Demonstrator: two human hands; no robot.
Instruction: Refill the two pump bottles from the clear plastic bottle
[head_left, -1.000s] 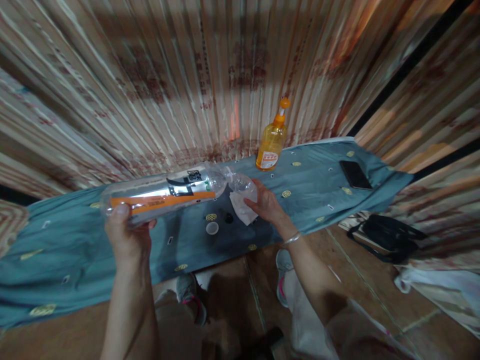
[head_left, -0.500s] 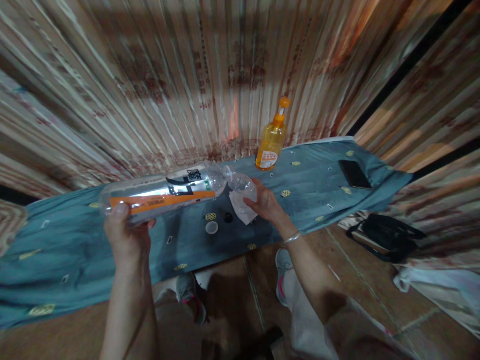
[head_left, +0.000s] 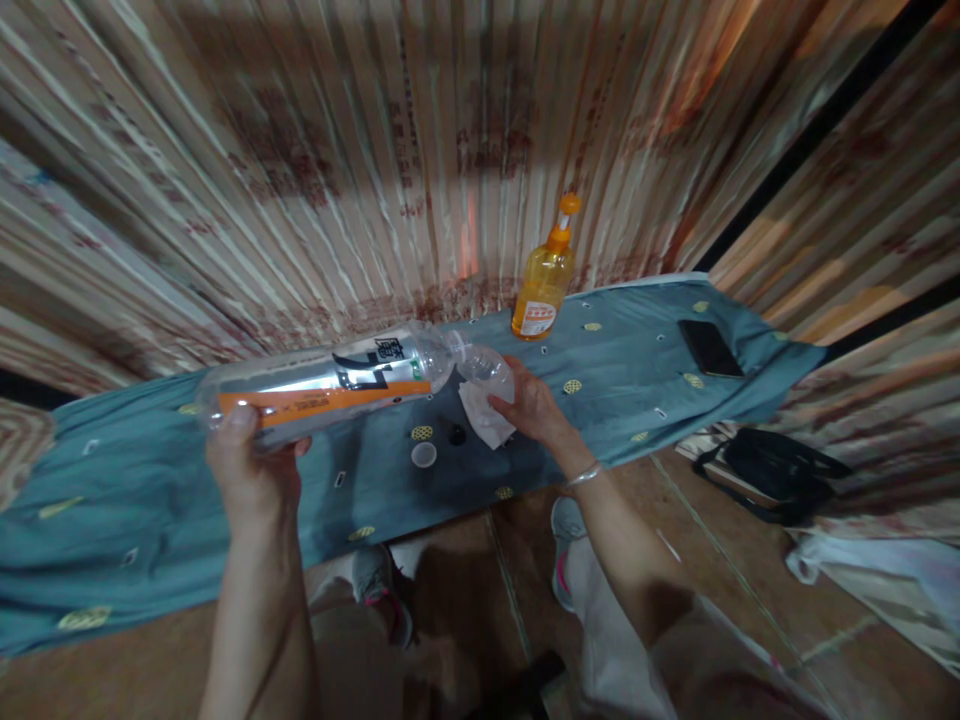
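Observation:
My left hand point(head_left: 251, 470) grips the base end of a large clear plastic bottle point(head_left: 330, 385) with an orange and black label, tipped almost level, its mouth pointing right. The mouth meets a small clear cup point(head_left: 489, 368) that my right hand point(head_left: 529, 405) holds above the table together with a white tissue point(head_left: 481, 415). Below them on the blue-green cloth point(head_left: 150, 500) lie a white cap point(head_left: 424, 455) and a small black cap point(head_left: 456, 435).
An orange pump bottle point(head_left: 544, 285) stands at the back of the table by the striped wall. A black phone point(head_left: 709, 348) lies on the cloth at the right. A black bag point(head_left: 780, 470) and pale fabric point(head_left: 870, 570) rest on the floor to the right.

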